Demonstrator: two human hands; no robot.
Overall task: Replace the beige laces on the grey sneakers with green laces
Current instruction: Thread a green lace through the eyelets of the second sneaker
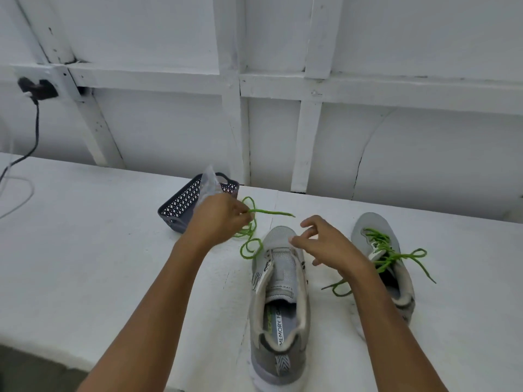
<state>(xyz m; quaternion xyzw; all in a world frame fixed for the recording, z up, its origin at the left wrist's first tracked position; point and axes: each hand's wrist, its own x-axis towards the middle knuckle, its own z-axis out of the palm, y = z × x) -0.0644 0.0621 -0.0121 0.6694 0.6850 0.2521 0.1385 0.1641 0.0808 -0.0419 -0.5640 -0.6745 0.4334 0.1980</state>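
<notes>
Threading needs the left hand [220,216], fingers pinching the green lace [271,212] near its tip, at the unlaced sneaker [283,278], which the right hand [331,247], fingers spread, should steady.

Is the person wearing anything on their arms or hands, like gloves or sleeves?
No. The left arm and right arm are bare, with no sleeves in view. The left hand and right hand wear no gloves, and I see no rings, watch or bracelet.
</notes>
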